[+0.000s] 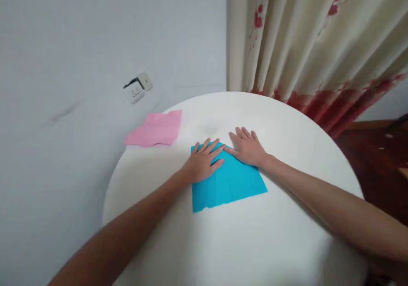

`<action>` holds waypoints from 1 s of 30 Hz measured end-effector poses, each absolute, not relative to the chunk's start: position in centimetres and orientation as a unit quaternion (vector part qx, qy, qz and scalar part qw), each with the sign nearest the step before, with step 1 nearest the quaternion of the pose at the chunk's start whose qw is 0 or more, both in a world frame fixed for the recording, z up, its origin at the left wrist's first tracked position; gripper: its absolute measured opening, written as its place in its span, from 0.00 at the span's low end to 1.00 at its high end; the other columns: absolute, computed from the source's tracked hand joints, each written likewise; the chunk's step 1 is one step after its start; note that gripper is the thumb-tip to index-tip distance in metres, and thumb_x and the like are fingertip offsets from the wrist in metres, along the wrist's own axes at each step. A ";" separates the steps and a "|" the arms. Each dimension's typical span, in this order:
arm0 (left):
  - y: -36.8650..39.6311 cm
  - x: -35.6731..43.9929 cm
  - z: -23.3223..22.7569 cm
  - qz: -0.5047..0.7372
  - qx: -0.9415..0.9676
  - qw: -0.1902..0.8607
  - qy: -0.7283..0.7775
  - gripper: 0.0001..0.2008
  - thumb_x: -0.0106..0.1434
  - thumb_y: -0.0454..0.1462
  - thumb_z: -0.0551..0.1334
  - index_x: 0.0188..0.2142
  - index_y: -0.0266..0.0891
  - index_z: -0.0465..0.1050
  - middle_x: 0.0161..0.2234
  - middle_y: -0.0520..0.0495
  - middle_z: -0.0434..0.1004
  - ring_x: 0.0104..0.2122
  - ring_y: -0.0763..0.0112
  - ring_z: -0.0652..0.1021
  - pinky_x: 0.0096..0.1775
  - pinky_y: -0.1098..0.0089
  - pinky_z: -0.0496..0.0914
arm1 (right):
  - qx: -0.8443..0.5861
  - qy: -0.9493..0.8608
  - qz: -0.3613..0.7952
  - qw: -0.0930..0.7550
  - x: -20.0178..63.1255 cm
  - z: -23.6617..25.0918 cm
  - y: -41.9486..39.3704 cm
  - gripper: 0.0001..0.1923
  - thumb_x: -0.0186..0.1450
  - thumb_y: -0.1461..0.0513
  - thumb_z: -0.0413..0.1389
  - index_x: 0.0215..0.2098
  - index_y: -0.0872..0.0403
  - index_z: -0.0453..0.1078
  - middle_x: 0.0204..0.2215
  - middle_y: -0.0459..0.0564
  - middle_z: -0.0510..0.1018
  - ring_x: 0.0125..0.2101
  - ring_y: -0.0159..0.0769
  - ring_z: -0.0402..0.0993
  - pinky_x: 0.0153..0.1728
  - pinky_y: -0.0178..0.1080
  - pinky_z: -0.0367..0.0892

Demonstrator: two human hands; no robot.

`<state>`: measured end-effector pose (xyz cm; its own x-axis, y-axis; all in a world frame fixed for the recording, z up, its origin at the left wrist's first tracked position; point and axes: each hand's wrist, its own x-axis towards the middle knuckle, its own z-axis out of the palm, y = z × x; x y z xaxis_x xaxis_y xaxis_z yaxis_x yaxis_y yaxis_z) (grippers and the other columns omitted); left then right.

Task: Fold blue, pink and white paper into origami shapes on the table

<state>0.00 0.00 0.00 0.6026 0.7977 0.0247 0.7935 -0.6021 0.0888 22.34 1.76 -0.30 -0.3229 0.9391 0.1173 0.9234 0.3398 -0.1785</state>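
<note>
Two bare hands press on a blue cloth (229, 184) lying near the middle of a round white table (293, 133). The left hand (202, 165) rests palm down on its far left part, fingers spread, gripping nothing; the right hand (247, 149) lies flat, likewise unclenched, along its slanting far right edge, fingers reaching onto bare tabletop.

The cloth appears largely spread out, though faint creases and an uneven near edge suggest the flattening is incomplete; whether the far right side is folded cannot be told. Its long axis runs roughly left to right, the near edge angling farther away toward the right. A pink cloth (159, 128) lies at far left, untouched.
</note>
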 end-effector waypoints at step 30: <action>0.0 -0.2 -0.6 0.069 0.891 0.028 0.449 0.35 0.72 0.53 0.47 0.71 0.40 0.45 0.71 0.42 0.49 0.70 0.49 0.50 0.65 0.42 0.48 | -0.579 -0.808 0.032 0.104 22.3 -0.2 1.8 0.30 0.74 0.48 0.41 0.67 0.52 0.57 0.70 0.60 0.54 0.69 0.57 0.46 0.64 0.62 0.47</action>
<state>-0.24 -0.05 -0.56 0.5880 0.8029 0.0978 0.7951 -0.5960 0.1125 22.27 1.80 -0.23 -0.3085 0.9421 0.1314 0.9286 0.3282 -0.1731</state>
